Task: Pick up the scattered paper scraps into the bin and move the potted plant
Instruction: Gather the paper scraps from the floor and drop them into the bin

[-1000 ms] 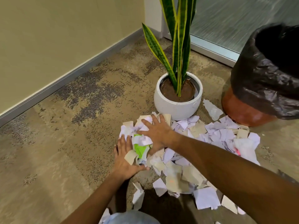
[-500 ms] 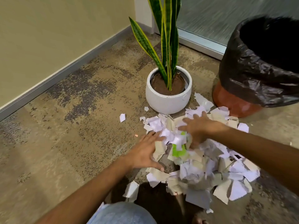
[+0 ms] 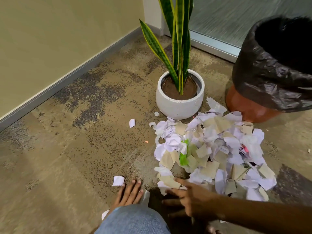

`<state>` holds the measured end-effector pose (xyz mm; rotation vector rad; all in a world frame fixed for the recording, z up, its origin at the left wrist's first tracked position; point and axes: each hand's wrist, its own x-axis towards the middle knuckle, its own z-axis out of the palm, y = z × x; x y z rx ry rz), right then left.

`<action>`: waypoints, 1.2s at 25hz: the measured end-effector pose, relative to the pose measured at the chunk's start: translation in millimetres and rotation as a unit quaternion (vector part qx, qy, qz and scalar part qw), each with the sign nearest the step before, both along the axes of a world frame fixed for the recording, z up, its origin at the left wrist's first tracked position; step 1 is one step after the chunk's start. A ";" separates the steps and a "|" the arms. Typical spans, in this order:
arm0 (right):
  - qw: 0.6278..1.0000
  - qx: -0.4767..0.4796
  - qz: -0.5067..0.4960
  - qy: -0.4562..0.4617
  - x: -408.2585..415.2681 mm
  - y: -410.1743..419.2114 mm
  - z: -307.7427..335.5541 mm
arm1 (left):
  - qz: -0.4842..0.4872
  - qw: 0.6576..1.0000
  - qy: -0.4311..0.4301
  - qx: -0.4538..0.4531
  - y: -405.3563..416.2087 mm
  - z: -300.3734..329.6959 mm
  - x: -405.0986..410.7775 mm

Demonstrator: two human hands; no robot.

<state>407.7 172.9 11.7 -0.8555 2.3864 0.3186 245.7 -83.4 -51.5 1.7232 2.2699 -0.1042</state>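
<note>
left hand (image 3: pixel 129 193) flat on carpet, grip empty | right hand (image 3: pixel 190 198) fingers spread at scrap pile (image 3: pixel 211 154) edge, holding nothing

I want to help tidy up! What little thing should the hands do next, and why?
Probably sweep the stray scrap by the left hand toward the paper pile. Both hands lie open and flat on the carpet, holding nothing; the right hand touches the pile's near edge. The bin waits beyond the pile.
</note>
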 end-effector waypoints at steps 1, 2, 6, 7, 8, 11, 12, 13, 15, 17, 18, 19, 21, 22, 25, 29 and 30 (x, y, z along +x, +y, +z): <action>1.000 0.006 0.009 -0.002 -1.1 6.2 -4.4 | -0.002 1.000 0.007 0.000 -1.6 -4.9 2.5; 1.000 -0.009 -0.013 0.027 -4.1 14.5 -7.0 | -0.005 1.000 0.007 -0.003 1.5 -5.2 2.1; 0.984 0.006 -0.129 0.123 -30.6 62.3 -5.0 | -0.010 0.997 0.066 0.041 37.0 0.0 -9.1; 0.979 0.027 -0.151 0.135 -38.3 69.5 -2.2 | 0.002 0.996 0.069 0.055 46.9 4.7 -12.7; 0.972 0.040 -0.177 0.147 -45.8 73.8 3.0 | 0.024 0.994 0.070 0.079 56.8 9.4 -18.4; 0.957 0.040 -0.231 0.173 -62.0 68.3 29.3 | 0.136 0.984 0.040 0.112 61.3 22.7 -34.8; 0.954 0.014 -0.230 0.194 -66.0 61.3 35.5 | 0.167 0.979 0.027 0.112 49.7 20.6 -36.2; 0.954 -0.020 -0.214 0.207 -67.4 50.7 37.7 | 0.188 0.977 0.018 0.104 32.6 15.8 -35.3; 0.967 -0.083 -0.135 0.198 -68.0 21.4 34.9 | 0.215 0.975 0.001 0.052 -11.9 1.6 -26.8; 0.985 -0.081 -0.059 0.137 -71.8 -7.0 27.7 | 0.263 0.964 -0.020 0.031 -48.8 -13.2 -11.2; 0.990 -0.067 -0.042 0.114 -74.7 -17.9 21.8 | 0.286 0.957 -0.038 0.029 -59.7 -19.4 -5.3; 0.994 -0.055 -0.033 0.094 -78.9 -26.0 15.3 | 0.303 0.951 -0.055 0.020 -66.2 -23.0 -1.9; 0.998 -0.018 0.004 0.062 -91.7 -33.1 3.2 | 0.292 0.955 -0.053 0.016 -66.8 -26.8 -3.8; 0.998 -0.002 0.028 0.055 -97.5 -32.6 -1.2 | 0.273 0.961 -0.041 0.018 -61.6 -26.1 -8.4; 0.994 0.008 0.030 0.103 -110.7 -12.9 -4.4 | 0.235 0.972 -0.015 0.021 -31.9 -17.3 -31.1; 0.984 0.007 -0.024 0.179 -126.0 17.0 -4.8 | 0.241 0.970 -0.014 0.012 13.0 -5.4 -61.1; 0.985 0.013 -0.047 0.164 -133.9 22.3 -5.4 | 0.240 0.971 -0.020 0.005 24.9 -3.4 -69.2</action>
